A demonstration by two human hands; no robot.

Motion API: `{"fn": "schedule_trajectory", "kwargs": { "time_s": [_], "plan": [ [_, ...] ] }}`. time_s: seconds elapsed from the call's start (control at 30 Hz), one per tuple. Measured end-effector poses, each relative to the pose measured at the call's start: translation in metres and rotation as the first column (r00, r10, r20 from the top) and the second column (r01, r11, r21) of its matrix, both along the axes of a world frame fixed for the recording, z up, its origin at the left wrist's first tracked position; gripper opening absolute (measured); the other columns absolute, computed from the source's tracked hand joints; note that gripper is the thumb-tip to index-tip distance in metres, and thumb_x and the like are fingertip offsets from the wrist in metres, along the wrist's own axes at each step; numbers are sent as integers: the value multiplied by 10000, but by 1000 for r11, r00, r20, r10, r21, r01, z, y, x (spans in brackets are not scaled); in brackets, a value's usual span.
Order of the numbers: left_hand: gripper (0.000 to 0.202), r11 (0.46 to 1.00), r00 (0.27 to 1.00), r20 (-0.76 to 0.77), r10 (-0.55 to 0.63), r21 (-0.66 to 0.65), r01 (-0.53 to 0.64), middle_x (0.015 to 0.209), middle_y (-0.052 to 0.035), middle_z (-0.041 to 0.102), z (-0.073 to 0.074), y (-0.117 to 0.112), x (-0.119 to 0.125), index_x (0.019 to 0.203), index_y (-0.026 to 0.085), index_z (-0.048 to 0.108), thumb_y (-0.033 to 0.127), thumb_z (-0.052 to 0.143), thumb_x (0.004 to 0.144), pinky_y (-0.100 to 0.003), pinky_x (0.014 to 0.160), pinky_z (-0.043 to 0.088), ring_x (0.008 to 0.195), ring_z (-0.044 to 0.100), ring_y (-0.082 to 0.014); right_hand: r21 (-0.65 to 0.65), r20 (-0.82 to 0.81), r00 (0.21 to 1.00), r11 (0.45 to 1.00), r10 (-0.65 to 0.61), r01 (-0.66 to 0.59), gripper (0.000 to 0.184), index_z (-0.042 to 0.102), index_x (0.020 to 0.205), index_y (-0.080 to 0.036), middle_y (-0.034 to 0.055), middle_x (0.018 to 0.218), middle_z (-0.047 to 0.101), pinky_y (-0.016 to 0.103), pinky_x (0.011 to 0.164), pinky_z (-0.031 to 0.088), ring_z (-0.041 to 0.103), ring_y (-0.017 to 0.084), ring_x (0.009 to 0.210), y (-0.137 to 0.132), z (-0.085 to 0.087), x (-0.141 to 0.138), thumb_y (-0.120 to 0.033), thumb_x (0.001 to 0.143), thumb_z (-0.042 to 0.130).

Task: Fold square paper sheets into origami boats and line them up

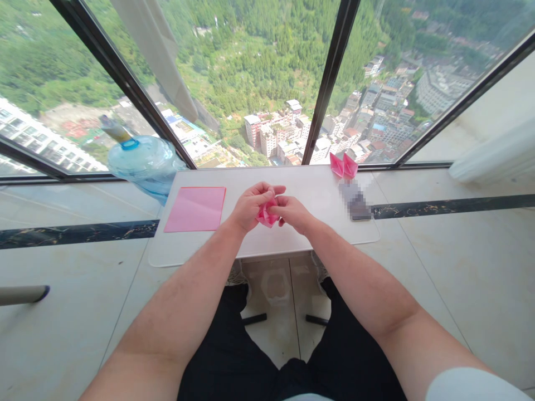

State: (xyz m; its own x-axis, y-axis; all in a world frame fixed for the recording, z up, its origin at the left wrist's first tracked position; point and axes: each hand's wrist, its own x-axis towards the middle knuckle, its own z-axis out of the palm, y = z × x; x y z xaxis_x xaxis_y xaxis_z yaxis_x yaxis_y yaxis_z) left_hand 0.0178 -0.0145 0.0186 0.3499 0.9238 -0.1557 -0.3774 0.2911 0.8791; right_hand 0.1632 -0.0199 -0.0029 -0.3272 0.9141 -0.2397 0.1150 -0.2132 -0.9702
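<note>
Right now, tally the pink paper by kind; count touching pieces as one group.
Flat four-sided pink paper pile: 1
Folded pink paper bundle, in left hand and right hand: 1
Peaked pink paper group, at the far edge of the white tabletop: 1
Total: 3

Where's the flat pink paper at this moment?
In the head view, the flat pink paper lies on the left part of the white table, between the blue water bottle and the person's left hand.
</note>
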Motion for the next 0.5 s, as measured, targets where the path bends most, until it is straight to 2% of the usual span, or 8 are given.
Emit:
{"fn": "schedule_trajectory", "kwargs": {
  "time_s": [0.2, 0.37, 0.43, 0.5],
  "plan": [
    [371, 999, 999, -5, 31, -20, -31, 1112, -92, 705, -2, 1, 2, 768, 185, 543, 366, 843, 645, -401, 583, 572, 808, 682, -250, 3, -20, 1000, 1000, 2, -2, 110, 643, 705, -192, 15, 641, 676, 231, 439, 399, 587, 132, 561, 0, -1, -1, -297, 718, 674],
    [391, 991, 990, -42, 131, 6, -131, 1039, -100, 718, -8, 6, 0, 998, 179, 655, 391, 786, 696, -356, 689, 556, 865, 679, -229, -18, -81, 983, 986, -168, 167, 194, 596, 685, -196, 3, 605, 643, 222, 430, 376, 558, 118, 534, 8, -5, 3, -344, 705, 720],
    [357, 984, 981, -84, 177, -19, -179, 914, -91, 719, -11, 9, -2, 993, 151, 678, 349, 738, 702, -341, 680, 545, 802, 673, -211, -15, -79, 968, 971, -238, 238, 222, 594, 712, -198, 0, 629, 647, 219, 442, 387, 567, 118, 554, 10, -7, 6, -366, 702, 738],
    [317, 984, 977, -133, 165, -45, -172, 798, -80, 706, -13, 10, -3, 948, 129, 698, 283, 707, 671, -346, 681, 542, 727, 664, -199, 0, -62, 958, 959, -282, 282, 250, 601, 736, -198, -2, 652, 647, 218, 450, 389, 559, 114, 563, 13, -8, 9, -397, 704, 749]
  ]
}}
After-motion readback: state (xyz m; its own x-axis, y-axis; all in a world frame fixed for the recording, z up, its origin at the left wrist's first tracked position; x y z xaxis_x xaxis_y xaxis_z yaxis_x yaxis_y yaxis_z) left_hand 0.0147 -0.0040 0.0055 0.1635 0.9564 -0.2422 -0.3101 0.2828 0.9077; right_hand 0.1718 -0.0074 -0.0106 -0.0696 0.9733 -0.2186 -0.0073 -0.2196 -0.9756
